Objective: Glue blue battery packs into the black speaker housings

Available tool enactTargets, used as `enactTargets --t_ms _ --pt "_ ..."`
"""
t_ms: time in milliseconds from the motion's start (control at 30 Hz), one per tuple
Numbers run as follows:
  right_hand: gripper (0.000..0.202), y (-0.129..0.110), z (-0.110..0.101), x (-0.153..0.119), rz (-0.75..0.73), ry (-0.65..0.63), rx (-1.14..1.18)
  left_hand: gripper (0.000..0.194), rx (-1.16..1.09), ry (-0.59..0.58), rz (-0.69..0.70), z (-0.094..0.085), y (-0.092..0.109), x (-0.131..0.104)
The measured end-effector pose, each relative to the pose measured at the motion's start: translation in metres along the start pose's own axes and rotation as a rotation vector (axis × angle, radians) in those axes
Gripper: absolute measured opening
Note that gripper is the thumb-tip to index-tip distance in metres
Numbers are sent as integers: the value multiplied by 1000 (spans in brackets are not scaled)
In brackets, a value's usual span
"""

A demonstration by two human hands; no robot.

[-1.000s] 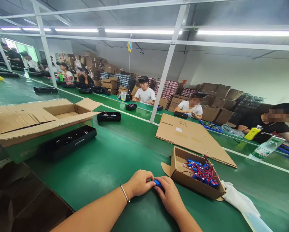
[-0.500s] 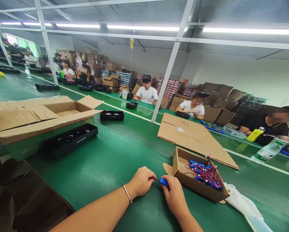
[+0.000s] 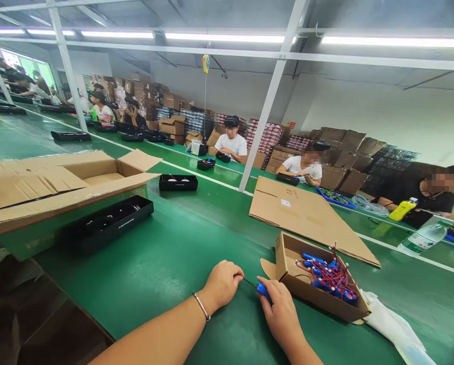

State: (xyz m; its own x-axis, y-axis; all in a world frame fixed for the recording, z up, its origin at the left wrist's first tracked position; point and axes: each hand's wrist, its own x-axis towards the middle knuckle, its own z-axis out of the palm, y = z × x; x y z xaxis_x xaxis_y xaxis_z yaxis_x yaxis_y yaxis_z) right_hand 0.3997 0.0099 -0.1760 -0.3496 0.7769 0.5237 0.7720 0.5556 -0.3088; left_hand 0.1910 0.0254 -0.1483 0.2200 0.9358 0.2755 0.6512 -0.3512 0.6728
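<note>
So the left hand (image 3: 224, 284) has its fingertips pinched on a thin dark wire (image 3: 249, 282), and the right hand (image 3: 279, 306) is curled snugly around the small blue cylinder (image 3: 263, 290) at the wire's other end, just above the green desk (image 3: 181, 253) at bottom center. Over at 2 o'clock from the right hand there's an open cardboard box (image 3: 314, 295) with a tangle of red and black leads (image 3: 328, 274) on more blue pieces, a flat cardboard sheet (image 3: 306, 213) sits around 1 o'clock, and a long black case (image 3: 122, 227) is at 10 o'clock.
</note>
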Motion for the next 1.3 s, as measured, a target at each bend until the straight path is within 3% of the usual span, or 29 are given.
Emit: enactTargets --t_ms 667,1000,1300 --pt "24 0 -8 3 68 58 -168 12 -62 41 -54 -1 2 0" --pt "24 5 -8 3 86 73 -158 23 -159 94 -88 -6 3 1" --pt "32 12 5 -5 137 162 -79 24 -322 112 -287 -10 3 8"
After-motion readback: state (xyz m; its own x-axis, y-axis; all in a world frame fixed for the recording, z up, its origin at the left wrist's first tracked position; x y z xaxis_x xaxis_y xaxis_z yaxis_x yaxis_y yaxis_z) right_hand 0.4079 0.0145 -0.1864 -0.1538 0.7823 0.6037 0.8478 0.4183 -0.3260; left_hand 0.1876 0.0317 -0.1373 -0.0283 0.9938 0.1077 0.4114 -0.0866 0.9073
